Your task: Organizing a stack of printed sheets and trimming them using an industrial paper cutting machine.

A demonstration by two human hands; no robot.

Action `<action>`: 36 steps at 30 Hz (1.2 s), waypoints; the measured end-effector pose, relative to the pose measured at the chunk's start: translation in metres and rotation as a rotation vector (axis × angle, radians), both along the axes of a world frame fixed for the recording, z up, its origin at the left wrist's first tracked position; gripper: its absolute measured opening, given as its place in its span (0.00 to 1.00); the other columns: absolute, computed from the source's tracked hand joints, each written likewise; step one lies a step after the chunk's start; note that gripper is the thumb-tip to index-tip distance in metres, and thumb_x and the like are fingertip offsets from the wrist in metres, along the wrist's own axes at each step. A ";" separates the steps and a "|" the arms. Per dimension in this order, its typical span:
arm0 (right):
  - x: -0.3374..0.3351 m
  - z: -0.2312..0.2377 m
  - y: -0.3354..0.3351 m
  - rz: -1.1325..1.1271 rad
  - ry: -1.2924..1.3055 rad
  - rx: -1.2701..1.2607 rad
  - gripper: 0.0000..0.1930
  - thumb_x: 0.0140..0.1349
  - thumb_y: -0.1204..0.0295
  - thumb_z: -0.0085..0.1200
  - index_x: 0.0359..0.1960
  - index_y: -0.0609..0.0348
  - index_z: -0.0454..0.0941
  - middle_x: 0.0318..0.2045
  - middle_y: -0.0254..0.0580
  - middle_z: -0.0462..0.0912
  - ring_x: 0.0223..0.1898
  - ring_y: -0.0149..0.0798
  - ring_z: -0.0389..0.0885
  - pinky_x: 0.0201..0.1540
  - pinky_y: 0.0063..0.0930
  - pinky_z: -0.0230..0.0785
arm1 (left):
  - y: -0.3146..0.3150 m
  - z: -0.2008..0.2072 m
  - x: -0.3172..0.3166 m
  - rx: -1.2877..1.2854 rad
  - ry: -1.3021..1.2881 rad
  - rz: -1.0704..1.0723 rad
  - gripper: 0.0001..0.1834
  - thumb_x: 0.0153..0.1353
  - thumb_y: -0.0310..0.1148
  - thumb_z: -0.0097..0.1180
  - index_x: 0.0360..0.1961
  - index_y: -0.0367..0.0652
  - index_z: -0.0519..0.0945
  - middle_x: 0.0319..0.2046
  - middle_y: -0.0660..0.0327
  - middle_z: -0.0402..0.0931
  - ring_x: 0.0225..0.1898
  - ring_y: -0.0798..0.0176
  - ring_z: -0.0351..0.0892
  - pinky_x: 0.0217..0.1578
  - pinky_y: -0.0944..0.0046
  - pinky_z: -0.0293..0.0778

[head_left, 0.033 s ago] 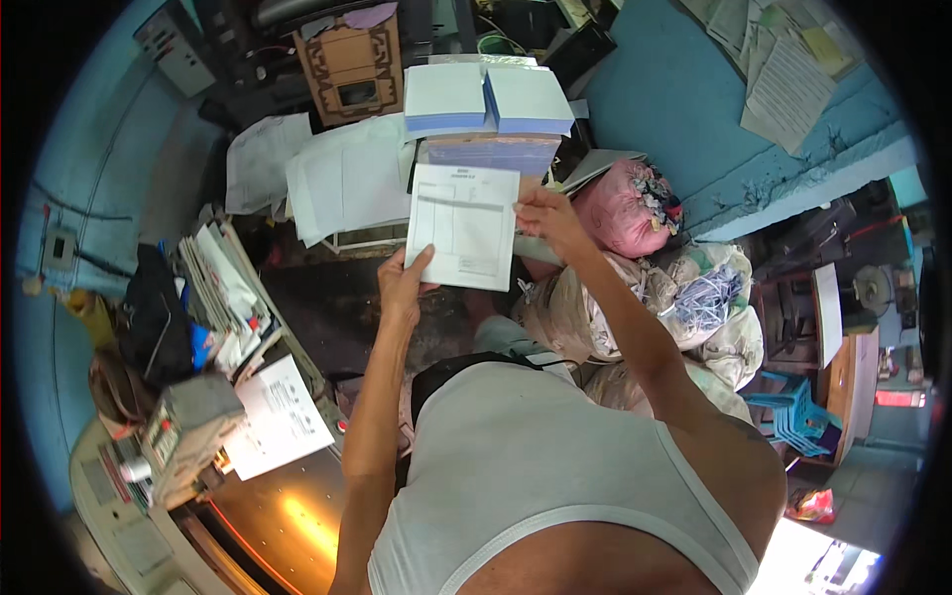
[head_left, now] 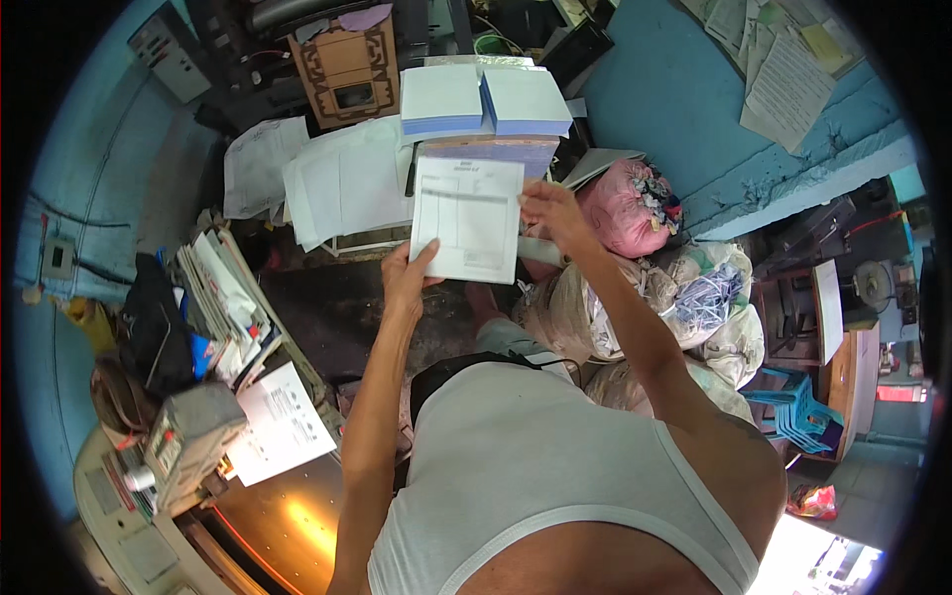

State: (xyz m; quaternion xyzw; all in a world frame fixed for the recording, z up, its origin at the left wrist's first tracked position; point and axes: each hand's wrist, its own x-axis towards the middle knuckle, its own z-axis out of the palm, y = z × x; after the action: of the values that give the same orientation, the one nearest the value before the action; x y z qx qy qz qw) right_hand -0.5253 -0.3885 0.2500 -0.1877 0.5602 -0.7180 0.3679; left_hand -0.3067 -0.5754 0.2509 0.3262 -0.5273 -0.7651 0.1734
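In the head view, a printed sheet (head_left: 467,220) is held up between both hands, above and in front of the torso, its long axis running away from the body toward the bench (head_left: 347,243). The left hand (head_left: 409,280) is closed on the sheet's lower left corner, thumb pressed on the face and the other fingers hidden behind the paper. The right hand (head_left: 551,213) is pinched on the right edge near the top corner, fingers (head_left: 526,198) curled over the margin. Both hands touch the sheet, so neither is nearer; it lies between them, slightly tilted. Just beyond its top edge, two pale blue paper stacks (head_left: 484,99) are seen side by side on the bench, with loose white sheets (head_left: 342,178) spread to their left. A pink bundle (head_left: 625,208) sits just beside the right hand, over bulging sacks (head_left: 684,297). A printed form (head_left: 283,421) lies low left, well apart from the hands.
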 end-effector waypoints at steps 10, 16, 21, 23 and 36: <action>-0.250 0.005 -0.019 -0.413 0.262 0.088 0.09 0.60 0.72 0.63 0.37 0.67 0.82 0.29 0.34 0.82 0.29 0.25 0.79 0.36 0.18 0.72 | -0.026 0.010 -0.270 -0.121 -0.074 -0.287 0.15 0.59 0.35 0.67 0.43 0.37 0.83 0.34 0.59 0.83 0.34 0.64 0.83 0.28 0.65 0.83; -0.356 -0.030 -0.053 -0.424 0.432 0.276 0.11 0.58 0.71 0.62 0.38 0.67 0.83 0.29 0.39 0.85 0.30 0.27 0.80 0.34 0.19 0.73 | -0.054 -0.016 -0.374 -0.804 -0.488 -0.332 0.25 0.53 0.36 0.70 0.47 0.32 0.77 0.33 0.51 0.83 0.36 0.58 0.85 0.29 0.62 0.81; -0.375 -0.066 -0.055 -0.422 0.642 0.489 0.11 0.56 0.68 0.63 0.37 0.61 0.85 0.29 0.38 0.86 0.31 0.31 0.83 0.38 0.29 0.76 | -0.040 0.003 -0.369 -1.124 -0.509 -0.299 0.36 0.50 0.39 0.72 0.54 0.32 0.68 0.40 0.43 0.80 0.40 0.49 0.83 0.39 0.55 0.78; -0.371 -0.070 -0.052 -0.395 0.505 0.533 0.18 0.56 0.65 0.65 0.45 0.63 0.82 0.35 0.41 0.86 0.37 0.36 0.84 0.44 0.30 0.75 | -0.031 0.012 -0.356 -1.167 -0.469 -0.250 0.38 0.49 0.40 0.72 0.55 0.32 0.65 0.41 0.40 0.78 0.45 0.39 0.80 0.44 0.50 0.77; -0.414 -0.045 -0.087 -0.019 0.382 0.531 0.47 0.52 0.41 0.62 0.66 0.64 0.67 0.54 0.52 0.77 0.52 0.43 0.76 0.50 0.33 0.69 | -0.003 -0.030 -0.337 0.484 -0.314 0.058 0.27 0.62 0.43 0.65 0.54 0.37 0.70 0.45 0.54 0.76 0.42 0.57 0.81 0.44 0.53 0.79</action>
State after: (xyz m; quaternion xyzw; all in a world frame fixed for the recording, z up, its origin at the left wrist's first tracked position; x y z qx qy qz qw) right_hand -0.9395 -0.4751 0.2047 -0.2111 0.7885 -0.5022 0.2854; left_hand -0.6442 -0.5784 0.2211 0.4876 -0.3400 -0.8036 0.0288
